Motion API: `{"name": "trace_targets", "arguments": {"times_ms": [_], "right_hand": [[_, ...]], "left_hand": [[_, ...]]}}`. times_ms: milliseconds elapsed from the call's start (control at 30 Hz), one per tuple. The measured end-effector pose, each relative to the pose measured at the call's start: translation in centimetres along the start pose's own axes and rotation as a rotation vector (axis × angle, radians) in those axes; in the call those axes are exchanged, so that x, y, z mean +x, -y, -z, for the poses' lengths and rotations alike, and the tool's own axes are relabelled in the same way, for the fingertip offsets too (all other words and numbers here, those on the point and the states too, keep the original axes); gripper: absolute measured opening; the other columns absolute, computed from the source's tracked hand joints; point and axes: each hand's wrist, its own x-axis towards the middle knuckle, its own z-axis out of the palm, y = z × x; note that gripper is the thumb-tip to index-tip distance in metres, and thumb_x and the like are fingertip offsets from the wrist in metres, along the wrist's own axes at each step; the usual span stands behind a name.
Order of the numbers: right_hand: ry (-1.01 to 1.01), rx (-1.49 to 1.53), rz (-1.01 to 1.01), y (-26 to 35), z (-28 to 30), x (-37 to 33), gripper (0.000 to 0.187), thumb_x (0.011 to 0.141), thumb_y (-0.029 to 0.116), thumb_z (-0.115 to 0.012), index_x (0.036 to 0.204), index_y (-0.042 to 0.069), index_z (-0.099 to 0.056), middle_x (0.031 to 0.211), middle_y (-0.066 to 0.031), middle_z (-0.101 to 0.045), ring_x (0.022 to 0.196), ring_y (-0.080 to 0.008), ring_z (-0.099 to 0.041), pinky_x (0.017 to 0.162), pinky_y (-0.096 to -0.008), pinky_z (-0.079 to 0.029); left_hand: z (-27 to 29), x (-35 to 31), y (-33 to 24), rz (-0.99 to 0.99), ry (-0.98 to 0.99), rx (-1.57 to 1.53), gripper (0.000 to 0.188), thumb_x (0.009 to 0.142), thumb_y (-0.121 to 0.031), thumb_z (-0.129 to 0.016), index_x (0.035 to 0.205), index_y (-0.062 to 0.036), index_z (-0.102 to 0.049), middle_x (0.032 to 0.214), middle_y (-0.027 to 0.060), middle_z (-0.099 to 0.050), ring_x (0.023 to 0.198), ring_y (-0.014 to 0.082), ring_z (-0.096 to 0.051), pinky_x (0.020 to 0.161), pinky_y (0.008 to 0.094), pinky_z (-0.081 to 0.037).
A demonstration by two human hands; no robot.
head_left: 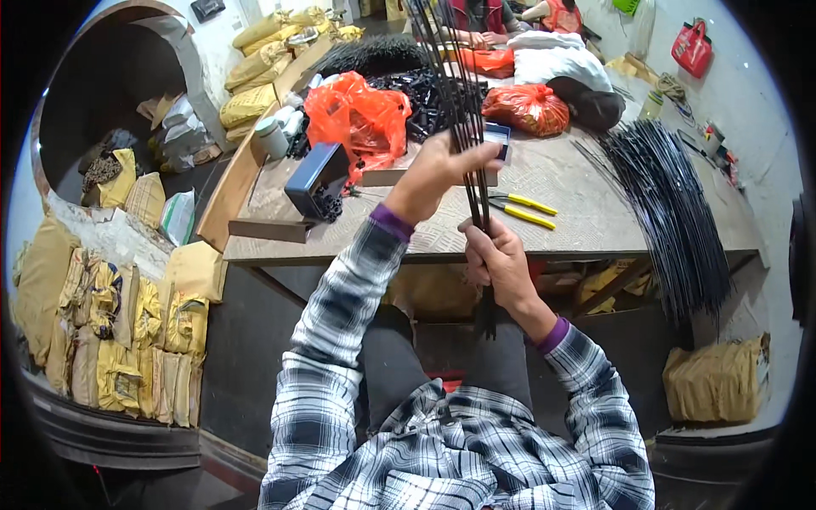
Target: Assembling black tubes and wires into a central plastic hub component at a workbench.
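Observation:
Both hands are on a bundle of long, thin black rods (463, 102), held upright over the near edge of the table. My left hand (433, 170) is closed round the middle of the bundle; its thumb lies across the front and its other fingers are mostly hidden behind. Lower down, my right hand (500, 262) wraps the bundle, whose lower ends show above my lap. Just right of the rods, pliers with yellow handles (531, 211) lie on the table. A large sheaf of similar black rods (676, 204) hangs over the table's right front edge.
On the table (586, 225) stand a dark blue box (316, 180), an orange-red plastic bag (348, 115) and a tied red bag (527, 110). A wooden board (234, 183) edges its left side. Yellow sacks (127, 340) are stacked left. Another person (484, 21) sits across the table.

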Motion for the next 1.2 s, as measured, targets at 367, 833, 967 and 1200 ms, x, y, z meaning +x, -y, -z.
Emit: {"name": "trace_targets", "arguments": {"times_ms": [367,833,967,1200], "right_hand": [[-0.073,-0.112,0.202,-1.2,-0.5,1.4,0.026,0.096,0.028,-0.036,0.104,0.004,-0.044,0.059,-0.0004,-0.045,0.037,-0.0040,-0.033,0.035,-0.0163,-0.027],[-0.214,-0.214,0.354,-1.3,0.2,4.4,0.011,0.093,0.012,-0.041,0.098,0.002,-0.040,0.064,-0.0060,-0.054,0.048,-0.0108,-0.053,0.048,-0.0217,-0.047],[-0.273,-0.236,0.320,2.4,1.9,4.5,0.018,0.094,0.018,-0.041,0.099,0.002,-0.041,0.061,-0.0055,-0.054,0.044,-0.0051,-0.047,0.038,-0.0160,-0.036],[-0.202,-0.085,0.353,2.2,0.4,5.4,0.013,0.091,0.018,-0.048,0.099,0.007,-0.047,0.057,0.0047,-0.042,0.040,-0.0009,-0.033,0.035,-0.0148,-0.024]], "left_hand": [[-0.8,0.1,1.4,-0.050,-0.314,-0.723,0.025,0.092,-0.013,-0.043,0.109,0.0037,-0.050,0.107,0.0188,-0.058,0.092,0.0268,-0.062,0.081,0.0354,-0.051],[-1.4,1.9,3.3,-0.141,-0.539,-0.380,0.016,0.093,-0.012,-0.038,0.096,0.0001,-0.049,0.089,0.0141,-0.062,0.070,0.0192,-0.064,0.063,0.0292,-0.055],[-0.5,1.3,1.7,-0.045,-0.567,-0.414,0.015,0.094,-0.015,-0.036,0.092,-0.0022,-0.043,0.072,0.0086,-0.058,0.054,0.0171,-0.061,0.046,0.0277,-0.052],[-0.7,2.2,1.8,-0.090,-0.676,-0.471,0.018,0.094,-0.016,-0.035,0.093,-0.0019,-0.046,0.075,0.0109,-0.062,0.057,0.0188,-0.062,0.050,0.0272,-0.052]]}}
